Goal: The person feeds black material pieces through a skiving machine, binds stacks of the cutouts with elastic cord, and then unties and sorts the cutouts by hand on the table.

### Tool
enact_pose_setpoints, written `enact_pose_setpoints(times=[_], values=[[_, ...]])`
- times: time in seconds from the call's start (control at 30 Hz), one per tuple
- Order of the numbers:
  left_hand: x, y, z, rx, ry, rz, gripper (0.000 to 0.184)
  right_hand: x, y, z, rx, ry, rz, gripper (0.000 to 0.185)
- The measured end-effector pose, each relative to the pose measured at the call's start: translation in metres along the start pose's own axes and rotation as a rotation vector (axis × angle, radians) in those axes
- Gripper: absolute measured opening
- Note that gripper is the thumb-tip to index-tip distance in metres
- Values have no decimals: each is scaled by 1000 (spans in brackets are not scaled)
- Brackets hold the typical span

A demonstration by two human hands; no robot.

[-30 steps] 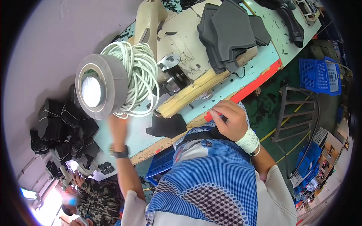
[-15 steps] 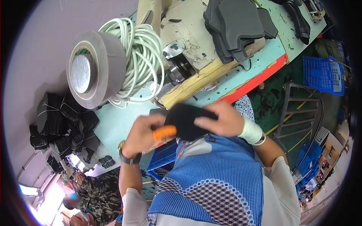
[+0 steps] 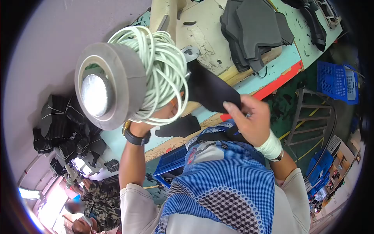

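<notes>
A flat black sheet piece (image 3: pixel 212 87), perhaps foam, is pinched at its right end by my right hand (image 3: pixel 253 121), thumb on top; a pale wrap circles that wrist. The piece's far end lies at a small machine whose metal plate (image 3: pixel 191 52) shows above it; the roller is hidden. My left hand (image 3: pixel 165 112), with a watch on the wrist, reaches behind a hanging coil of white cord (image 3: pixel 161 74). Its fingers are mostly covered, though a bit of orange finger cover shows near the piece's left edge. A second dark piece (image 3: pixel 179 126) lies on the table's front edge.
A large grey roll (image 3: pixel 134 84) stands beside the cord, close to my left arm. Stacked grey foam pieces (image 3: pixel 255 29) lie on the table's right part. Tied dark bundles (image 3: pixel 58 117) are at left. Blue crates (image 3: pixel 337 82) and a metal rack (image 3: pixel 309 117) stand right; another person (image 3: pixel 103 204) is lower left.
The black piece has moved up from in front of my apron to the machine. My left hand has gone behind the cord; my right hand has shifted right, still gripping the piece.
</notes>
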State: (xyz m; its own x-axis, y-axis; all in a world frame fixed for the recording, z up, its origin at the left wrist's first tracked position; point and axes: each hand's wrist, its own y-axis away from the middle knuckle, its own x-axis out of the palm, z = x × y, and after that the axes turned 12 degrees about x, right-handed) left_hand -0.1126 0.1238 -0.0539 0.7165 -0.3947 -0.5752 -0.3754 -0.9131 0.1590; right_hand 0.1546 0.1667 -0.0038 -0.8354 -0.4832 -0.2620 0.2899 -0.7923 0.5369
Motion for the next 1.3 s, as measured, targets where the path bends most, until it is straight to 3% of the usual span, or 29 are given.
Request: enact_pose_setpoints(times=[0.03,0.1,0.17,0.2,0.23,0.27,0.3,0.33,0.37,0.43,0.47,0.53,0.63,0.7,0.77,0.83,0.9,0.93,0.97,1.03,1.07,1.1,1.17,1.23,1.27,1.3], values=[[-3,-5,-21,-56,220,-25,34,-7,-1,15,4,5,-10,13],[6,-14,-55,-567,509,-175,34,-13,-5,43,-586,348,-178,8],[16,-5,-71,-492,572,34,30,-16,15,49,-495,193,-223,8],[31,2,-78,-377,888,-51,28,-15,27,49,-409,38,-261,8],[43,7,-82,-247,1198,-141,27,-14,39,31,-224,-133,-131,18],[45,9,-82,-253,1206,-147,27,-13,43,24,-87,-121,63,24],[47,11,-81,-263,1118,-247,26,-10,45,18,52,-112,251,30],[47,10,-79,-265,1025,-344,26,-2,40,9,126,-247,276,39],[38,17,-69,-330,996,-235,25,1,30,5,81,-308,204,38],[20,33,-49,-368,928,-81,26,-8,3,8,283,-276,332,33],[11,41,-44,-372,922,-76,26,-2,-9,1,240,-278,400,23],[-6,56,-36,-503,1048,57,25,13,-21,-2,333,-285,483,22],[-17,78,-25,-646,1079,23,25,33,-30,3,478,-300,585,24],[-24,73,-20,-614,1081,-37,24,46,-32,-3,586,-488,558,30],[-34,61,5,-485,505,-26,24,52,-22,-4,657,-588,592,26],[-31,40,22,-500,-8,-9,26,46,-18,-1,637,-505,578,24],[-22,15,30,-449,565,137,28,26,-35,2,314,-346,286,22],[-9,9,-8,-638,555,-136,27,16,-37,1,144,-177,142,20],[-8,-4,-26,-467,168,-41,26,5,-23,9,190,-52,182,16],[1,32,-13,-516,1078,-368,24,-12,10,24,86,8,120,14],[-11,39,-24,-699,869,-281,23,-31,10,36,-246,157,-150,13],[-11,57,0,-564,727,-97,29,-51,4,49,-583,300,-408,15],[27,76,2,-456,92,-69,42,-71,-17,72,-493,389,-636,25],[105,131,66,-388,-558,-29,74,-84,-63,37,-612,980,-587,41],[100,116,35,-621,-365,-134,73,-72,-57,18,-545,983,-633,45],[95,121,33,-573,-398,-146,58,-59,-40,8,-620,933,-687,43]])
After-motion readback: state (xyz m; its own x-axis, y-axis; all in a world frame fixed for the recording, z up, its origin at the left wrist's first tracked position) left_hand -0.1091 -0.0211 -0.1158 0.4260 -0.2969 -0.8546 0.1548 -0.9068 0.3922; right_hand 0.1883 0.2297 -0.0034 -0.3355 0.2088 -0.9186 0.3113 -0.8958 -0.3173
